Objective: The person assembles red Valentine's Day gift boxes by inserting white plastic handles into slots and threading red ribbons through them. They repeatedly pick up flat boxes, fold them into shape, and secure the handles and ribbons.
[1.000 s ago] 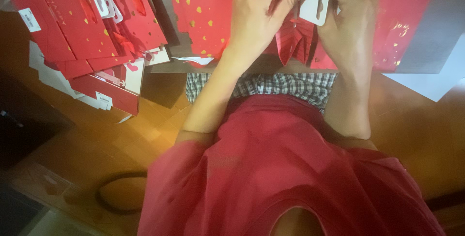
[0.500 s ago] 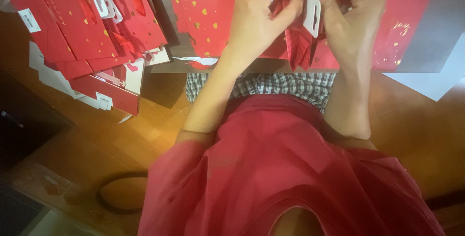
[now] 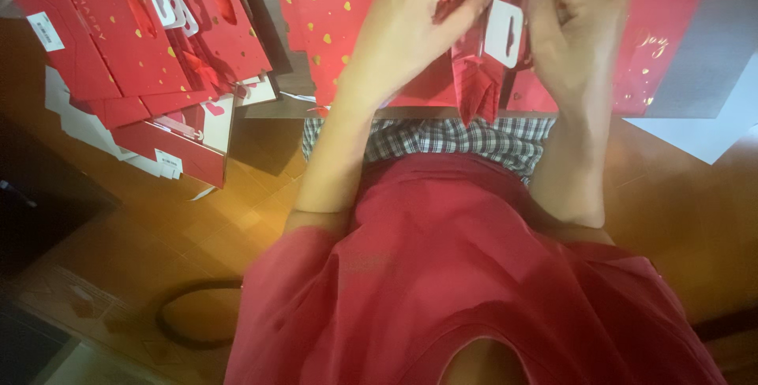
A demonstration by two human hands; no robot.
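— What lies nearest the camera?
— A red shirt (image 3: 474, 290), then checked shorts (image 3: 442, 138).
— And the hands?
— The left hand (image 3: 410, 26) and the right hand (image 3: 572, 30) both pinch a folded red bag (image 3: 482, 77) with a white hang tab (image 3: 504, 33), held above the lap.
— Farther out?
— A pile of red bags (image 3: 150, 61) lies on the wooden floor (image 3: 237, 211), well left.

Warm-lit orange-brown wooden floor (image 3: 237, 227)
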